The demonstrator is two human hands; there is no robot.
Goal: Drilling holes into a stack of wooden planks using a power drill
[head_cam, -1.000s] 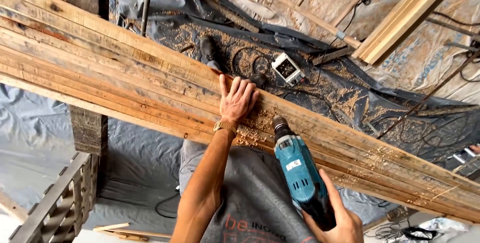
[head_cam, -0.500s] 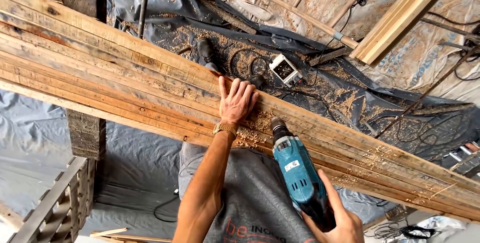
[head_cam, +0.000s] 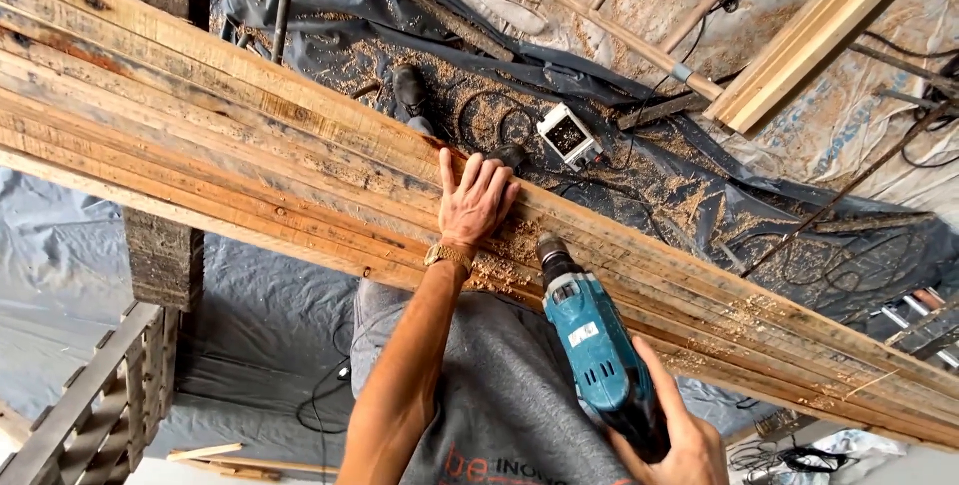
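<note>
A stack of long rough wooden boards runs diagonally across the view from upper left to lower right. My left hand lies flat on top of the boards with fingers spread, a watch on its wrist. My right hand grips the handle of a teal power drill. The drill's chuck points up at the near edge of the boards, just right of my left hand. Sawdust lies on the boards around the drill tip.
Black plastic sheeting strewn with sawdust covers the floor below. On it are a white boxy tool, cables, a dark shoe and loose timber at upper right. A wooden support post and a pallet stand lower left.
The view has shifted slightly. My left hand stays flat on the boards and the drill has edged a little closer to the boards' near edge.
</note>
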